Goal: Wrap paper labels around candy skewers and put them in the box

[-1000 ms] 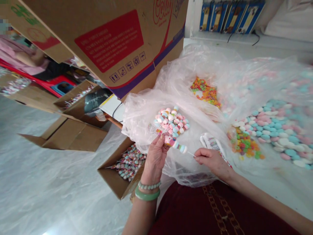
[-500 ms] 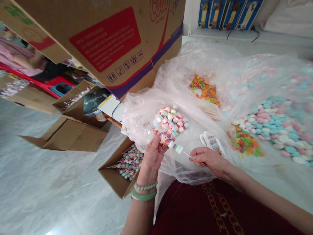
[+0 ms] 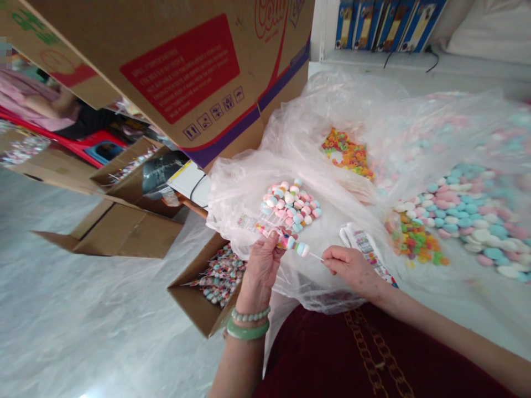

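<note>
My left hand [image 3: 265, 257] pinches a printed plastic wrapper [image 3: 283, 239] around one end of a candy skewer. White, blue and green sweets [image 3: 301, 249] show past the wrapper's edge. The thumb and fingers of my right hand [image 3: 346, 265] are closed on the bare end of the white stick [image 3: 316, 257]. Just beyond my left hand lies a pile of candy skewers [image 3: 292, 204] on clear plastic sheeting [image 3: 240, 171]. A stack of printed wrappers [image 3: 365, 246] lies beside my right hand, partly covered by my forearm.
Orange and green gummy rings [image 3: 418, 243] and loose pastel marshmallows [image 3: 464, 204] lie at the right; more rings [image 3: 348, 152] lie behind. A big cardboard box [image 3: 249, 72] stands back left. An open box of skewers [image 3: 193, 282] is below left. A person [image 3: 45, 99] sits far left.
The wrapper has slid further over the skewer, covering more of the sweets. My left hand has shifted slightly right. More of the wrapper stack shows beside my right forearm.
</note>
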Action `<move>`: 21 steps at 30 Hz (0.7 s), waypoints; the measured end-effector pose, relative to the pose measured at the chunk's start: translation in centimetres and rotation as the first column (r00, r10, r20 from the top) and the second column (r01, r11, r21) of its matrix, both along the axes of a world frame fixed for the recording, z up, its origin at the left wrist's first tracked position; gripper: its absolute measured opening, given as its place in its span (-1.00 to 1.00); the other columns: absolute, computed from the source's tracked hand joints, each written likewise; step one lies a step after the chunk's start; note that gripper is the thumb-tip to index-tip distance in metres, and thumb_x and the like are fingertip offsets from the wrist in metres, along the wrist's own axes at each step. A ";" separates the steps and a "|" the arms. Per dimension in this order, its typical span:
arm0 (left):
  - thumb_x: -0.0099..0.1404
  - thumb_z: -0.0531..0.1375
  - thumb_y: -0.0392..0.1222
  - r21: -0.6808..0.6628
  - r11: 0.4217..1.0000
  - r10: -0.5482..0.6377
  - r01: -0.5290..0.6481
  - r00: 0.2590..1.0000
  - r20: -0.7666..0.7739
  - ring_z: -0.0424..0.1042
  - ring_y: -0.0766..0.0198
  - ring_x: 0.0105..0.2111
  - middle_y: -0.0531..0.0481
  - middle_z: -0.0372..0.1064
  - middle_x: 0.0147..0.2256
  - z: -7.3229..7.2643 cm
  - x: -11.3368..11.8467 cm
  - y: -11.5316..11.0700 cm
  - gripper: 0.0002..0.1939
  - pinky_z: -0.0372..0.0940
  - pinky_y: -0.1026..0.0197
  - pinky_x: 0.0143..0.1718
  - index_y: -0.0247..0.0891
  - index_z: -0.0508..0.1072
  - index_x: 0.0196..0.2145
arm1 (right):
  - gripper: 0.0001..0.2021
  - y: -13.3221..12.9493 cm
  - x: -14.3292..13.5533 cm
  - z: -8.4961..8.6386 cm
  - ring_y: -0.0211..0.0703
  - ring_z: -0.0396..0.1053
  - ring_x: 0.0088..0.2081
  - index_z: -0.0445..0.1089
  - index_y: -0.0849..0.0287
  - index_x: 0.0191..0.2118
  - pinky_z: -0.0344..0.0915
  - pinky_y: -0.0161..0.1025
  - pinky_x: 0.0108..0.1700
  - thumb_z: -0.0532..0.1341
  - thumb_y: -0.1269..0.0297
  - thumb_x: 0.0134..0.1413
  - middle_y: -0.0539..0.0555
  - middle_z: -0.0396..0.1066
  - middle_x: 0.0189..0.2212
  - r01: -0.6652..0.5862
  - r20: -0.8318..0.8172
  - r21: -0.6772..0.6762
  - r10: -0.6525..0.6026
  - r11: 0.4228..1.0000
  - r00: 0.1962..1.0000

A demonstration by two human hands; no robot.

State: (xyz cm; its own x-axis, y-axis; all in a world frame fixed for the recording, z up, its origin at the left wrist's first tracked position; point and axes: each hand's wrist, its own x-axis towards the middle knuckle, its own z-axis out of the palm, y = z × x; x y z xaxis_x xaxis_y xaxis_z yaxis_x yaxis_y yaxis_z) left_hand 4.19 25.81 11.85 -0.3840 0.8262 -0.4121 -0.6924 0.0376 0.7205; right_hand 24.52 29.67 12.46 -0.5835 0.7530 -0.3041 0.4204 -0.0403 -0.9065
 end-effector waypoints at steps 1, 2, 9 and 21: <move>0.03 0.41 -0.17 0.008 1.000 -0.010 0.010 1.000 -0.001 0.50 0.19 -0.39 -0.12 0.49 -0.39 0.0 0.2 0.0 -0.72 0.45 0.20 -0.29 -0.41 0.52 -0.36 | -0.84 -0.1 -0.2 0.0 -0.23 0.19 -0.49 0.34 0.15 -0.52 0.03 -0.28 -0.40 0.12 0.24 -0.03 -0.05 0.28 -0.62 0.012 -0.032 -0.127 -0.017 0.992 0.999; 0.04 0.40 -0.16 0.009 1.000 -0.021 0.021 1.000 -0.003 0.50 0.19 -0.39 -0.12 0.49 -0.40 0.0 0.4 -0.1 -0.73 0.45 0.20 -0.28 -0.41 0.52 -0.36 | -0.84 -0.2 -0.5 0.0 -0.25 0.15 -0.53 0.34 0.16 -0.52 0.01 -0.29 -0.43 0.14 0.22 -0.06 -0.05 0.26 -0.64 0.019 -0.069 -0.249 -0.037 0.968 0.997; 0.12 0.36 -0.17 -0.020 0.999 -0.047 0.047 0.999 0.024 0.50 0.16 -0.38 -0.14 0.49 -0.39 0.2 0.2 -0.2 -0.77 0.45 0.12 -0.23 -0.42 0.52 -0.36 | -0.85 -0.5 -0.6 -0.9 -0.26 0.16 -0.53 0.34 0.16 -0.51 0.01 -0.29 -0.43 0.13 0.25 -0.03 -0.05 0.28 -0.63 -0.045 -0.088 -0.223 0.026 0.974 0.996; 0.15 0.34 -0.17 0.081 0.990 0.115 -0.115 0.993 0.009 0.50 0.18 -0.24 -0.13 0.50 -0.26 0.5 1.4 0.8 -0.77 0.39 0.15 -0.08 -0.35 0.52 -0.25 | -0.79 -0.4 -0.1 -1.5 -0.13 0.25 -0.33 0.38 0.14 -0.44 0.05 -0.23 -0.28 0.06 0.33 0.16 0.05 0.31 -0.47 -0.219 0.082 0.420 0.204 0.880 0.976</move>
